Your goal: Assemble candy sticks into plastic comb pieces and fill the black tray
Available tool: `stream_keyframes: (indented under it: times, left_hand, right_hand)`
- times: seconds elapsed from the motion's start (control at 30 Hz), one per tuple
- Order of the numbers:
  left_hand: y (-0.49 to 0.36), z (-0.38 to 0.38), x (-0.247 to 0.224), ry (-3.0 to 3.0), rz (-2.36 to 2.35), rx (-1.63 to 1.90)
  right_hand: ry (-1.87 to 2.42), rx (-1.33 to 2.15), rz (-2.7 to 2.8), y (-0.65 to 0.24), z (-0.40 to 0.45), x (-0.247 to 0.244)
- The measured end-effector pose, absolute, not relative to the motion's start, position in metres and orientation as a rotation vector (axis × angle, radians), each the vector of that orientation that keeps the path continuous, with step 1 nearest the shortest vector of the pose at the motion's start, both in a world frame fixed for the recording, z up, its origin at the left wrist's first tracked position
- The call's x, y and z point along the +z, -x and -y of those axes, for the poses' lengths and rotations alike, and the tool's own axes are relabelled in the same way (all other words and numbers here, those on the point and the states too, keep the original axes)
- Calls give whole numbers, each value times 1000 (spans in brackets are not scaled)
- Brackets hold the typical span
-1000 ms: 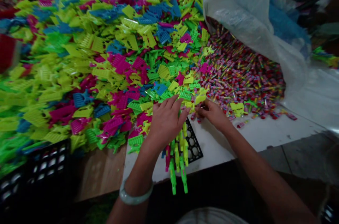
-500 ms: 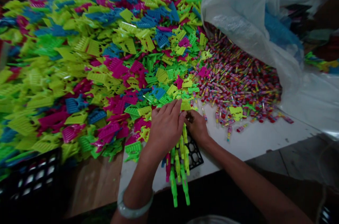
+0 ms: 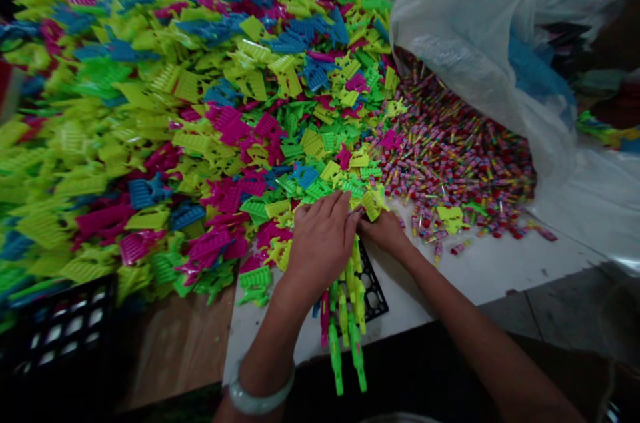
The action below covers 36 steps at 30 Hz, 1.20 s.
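Green plastic pieces (image 3: 337, 358) jut past the near edge of the white worktop (image 3: 405, 296), with yellow ones (image 3: 359, 296) behind them over a black perforated tray (image 3: 379, 286). Above these lies the left hand (image 3: 323, 236), palm down, fingers close together; whether they grip, I cannot tell. The right hand (image 3: 384, 231) has fingers bunched narrow at another yellow piece (image 3: 371, 204); a firm pinch cannot be made out. Beyond lie a multicoloured heap (image 3: 200, 110), small pinkish tubes (image 3: 465, 150) and a whitish bag (image 3: 450, 23).
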<state>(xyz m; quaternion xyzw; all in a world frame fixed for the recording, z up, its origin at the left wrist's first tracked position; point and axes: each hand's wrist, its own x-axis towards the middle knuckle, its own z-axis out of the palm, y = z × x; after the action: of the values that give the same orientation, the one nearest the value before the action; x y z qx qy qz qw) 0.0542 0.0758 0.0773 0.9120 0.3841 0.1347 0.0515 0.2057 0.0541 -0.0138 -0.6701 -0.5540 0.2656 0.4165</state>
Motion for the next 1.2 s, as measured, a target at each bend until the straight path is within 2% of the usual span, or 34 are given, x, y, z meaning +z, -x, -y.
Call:
stream_keyframes:
  times: [0.37, 0.67, 0.87, 1.07, 1.2]
  left_hand:
    - [-54, -77, 77, -2802, -1174, 386]
    - [-55, -76, 78, -2789, -1200, 341]
    - [-55, -77, 78, -2799, -1186, 346]
    - [-54, -77, 80, -2846, -1169, 320]
    - [-55, -77, 79, -2837, -1167, 343]
  right_hand:
    - [1820, 480, 1555, -197, -61, -20]
    - [1837, 576, 1553, -215, -61, -11]
    - [1909, 510, 1686, -192, -56, -15]
    - [1934, 485, 1890, -194, -61, 2]
    - [2080, 351, 1763, -228, -81, 15]
